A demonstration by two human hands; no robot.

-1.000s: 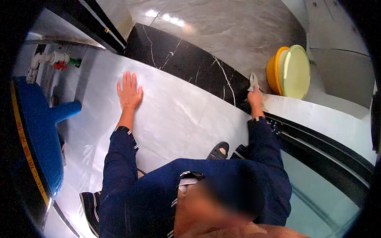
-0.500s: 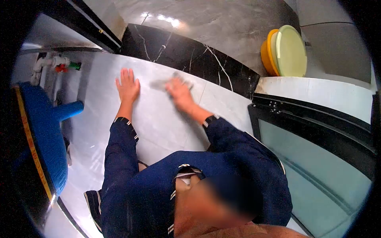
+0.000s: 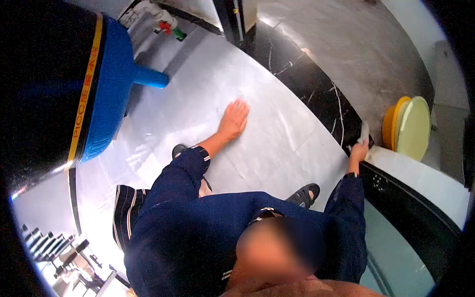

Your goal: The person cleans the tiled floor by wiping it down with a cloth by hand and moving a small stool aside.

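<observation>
My left hand (image 3: 234, 119) lies flat on the pale floor tiles (image 3: 267, 143), palm down and holding nothing. At the right, my right hand (image 3: 358, 151) is closed on a greyish-white cloth (image 3: 365, 132). The cloth is at the right end of the black marble threshold (image 3: 316, 91), beside the corner of the white ledge. My fingers partly hide the cloth.
Yellow and pale green basins (image 3: 414, 128) stand on edge beyond the threshold. A blue object with a spout-like arm (image 3: 151, 77) is at the left, near a pipe with a red valve (image 3: 165, 27). A black-framed glass door (image 3: 396, 242) lies at the lower right.
My right hand has moved with the cloth from the middle of the white tiles to the threshold's right end. My left hand is now farther from the threshold. The view has turned.
</observation>
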